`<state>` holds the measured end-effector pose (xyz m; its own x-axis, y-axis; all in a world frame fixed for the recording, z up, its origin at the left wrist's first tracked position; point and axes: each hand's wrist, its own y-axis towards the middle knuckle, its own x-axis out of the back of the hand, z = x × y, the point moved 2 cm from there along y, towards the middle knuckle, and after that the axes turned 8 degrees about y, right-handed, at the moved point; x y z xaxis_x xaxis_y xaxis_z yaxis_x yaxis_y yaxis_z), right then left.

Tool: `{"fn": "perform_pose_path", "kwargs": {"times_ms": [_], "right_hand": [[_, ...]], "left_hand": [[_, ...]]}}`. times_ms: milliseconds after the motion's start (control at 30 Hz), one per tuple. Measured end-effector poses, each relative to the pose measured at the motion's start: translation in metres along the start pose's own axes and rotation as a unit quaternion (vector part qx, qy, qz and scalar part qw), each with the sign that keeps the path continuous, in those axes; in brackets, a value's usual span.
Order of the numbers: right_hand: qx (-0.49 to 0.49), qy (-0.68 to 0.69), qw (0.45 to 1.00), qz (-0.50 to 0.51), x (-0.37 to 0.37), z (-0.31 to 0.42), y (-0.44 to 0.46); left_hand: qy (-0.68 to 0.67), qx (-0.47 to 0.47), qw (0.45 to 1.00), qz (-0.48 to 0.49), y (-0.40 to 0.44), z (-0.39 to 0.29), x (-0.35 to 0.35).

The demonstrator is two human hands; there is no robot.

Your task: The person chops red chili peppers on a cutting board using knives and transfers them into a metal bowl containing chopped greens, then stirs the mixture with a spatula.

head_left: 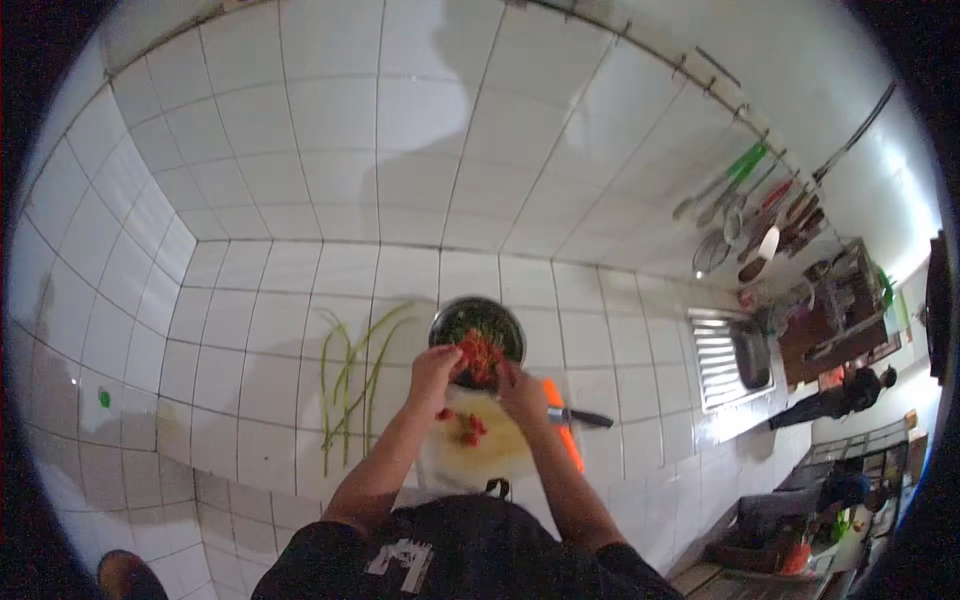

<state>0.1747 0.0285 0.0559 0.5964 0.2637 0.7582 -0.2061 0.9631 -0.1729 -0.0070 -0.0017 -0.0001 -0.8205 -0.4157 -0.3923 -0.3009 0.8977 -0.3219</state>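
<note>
A dark round bowl [478, 312] holds green and red chopped pieces. My left hand [435, 375] is at its near left rim, fingers bent together around some red pieces. At the near right rim is my right hand [522, 388], its fingers curled; what they hold, if anything, is too small to tell. Below the bowl lies a yellowish cutting board [500, 455] with red pieces [470, 428] on it. A knife with a black handle [588, 418] rests to the right, beside an orange item [574, 447].
Long green stalks [348, 390] lie left of the bowl on the tiled counter [260, 350]. A sink [750, 355] with a drainboard is at the right. Utensils [745, 215] hang on the wall. Two people [850, 392] are farther off at the right.
</note>
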Motion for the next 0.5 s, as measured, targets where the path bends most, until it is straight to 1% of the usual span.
{"fn": "perform_pose_path", "kwargs": {"times_ms": [33,67,133,167,233,267,300,333,367,400,433,500], "right_hand": [[0.016,0.001,1.0,-0.024,-0.013,-0.032,0.011],[0.016,0.076,0.997,-0.019,-0.008,-0.04,0.006],[0.002,0.089,0.996,-0.025,0.011,-0.035,-0.016],[-0.009,0.106,0.994,-0.025,0.015,-0.04,-0.026],[-0.006,0.109,0.994,-0.011,0.02,-0.052,-0.046],[-0.059,0.155,0.986,0.0,0.024,-0.054,-0.06],[-0.072,0.163,0.984,0.004,0.016,-0.068,-0.065],[-0.065,0.187,0.98,-0.007,0.009,-0.084,-0.07],[-0.06,0.209,0.976,-0.019,0.0,-0.1,-0.077],[-0.048,0.203,0.977,-0.033,-0.003,-0.106,-0.082],[-0.066,0.207,0.976,-0.03,-0.006,-0.109,-0.089],[-0.071,0.215,0.973,-0.035,-0.01,-0.111,-0.102]], "left_hand": [[-0.033,0.035,0.999,-0.003,-0.007,0.002,0.008],[-0.026,0.043,0.999,-0.009,-0.019,0.002,0.014],[0.047,0.065,0.997,0.007,-0.047,-0.002,0.024],[0.058,0.077,0.995,0.004,-0.06,0.002,0.029],[0.067,0.081,0.994,0.035,-0.091,0.016,0.036],[0.089,0.098,0.99,0.046,-0.101,0.027,0.041],[0.099,0.11,0.988,0.045,-0.109,0.034,0.046],[0.25,0.065,0.965,0.048,-0.115,0.039,0.052],[0.393,0.019,0.918,0.056,-0.122,0.045,0.056],[0.484,-0.043,0.874,0.021,-0.125,0.059,0.066],[0.49,-0.027,0.871,0.03,-0.132,0.057,0.065],[0.532,-0.166,0.83,0.031,-0.136,0.045,0.053]]}}
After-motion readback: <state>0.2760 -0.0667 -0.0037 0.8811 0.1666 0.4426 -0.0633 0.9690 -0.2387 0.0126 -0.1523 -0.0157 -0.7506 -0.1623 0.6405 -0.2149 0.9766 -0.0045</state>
